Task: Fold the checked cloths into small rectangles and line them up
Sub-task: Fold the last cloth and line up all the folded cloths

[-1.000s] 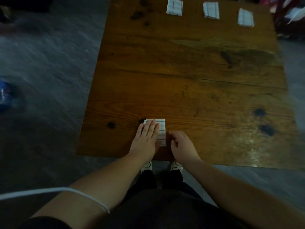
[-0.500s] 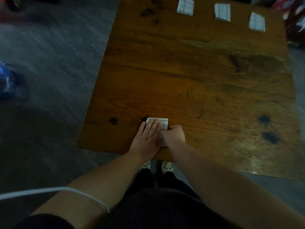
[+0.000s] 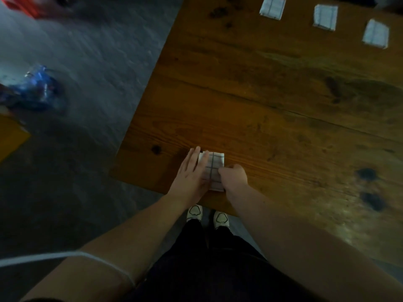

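A small folded white cloth with dark check lines lies near the front edge of the wooden table. My left hand lies flat with straight fingers over the cloth's left part. My right hand has its fingers curled on the cloth's right lower edge and pinches it. Three folded checked cloths lie in a row at the table's far side: one, a second, a third.
The table's left edge runs diagonally next to a grey floor. A blue plastic item and a yellow object lie on the floor at left. My white shoes show below the table's front edge.
My right hand moved left from the bare table onto the cloth's right edge and curled on it. My left hand slid a little left, baring more of the cloth. The view shifted.
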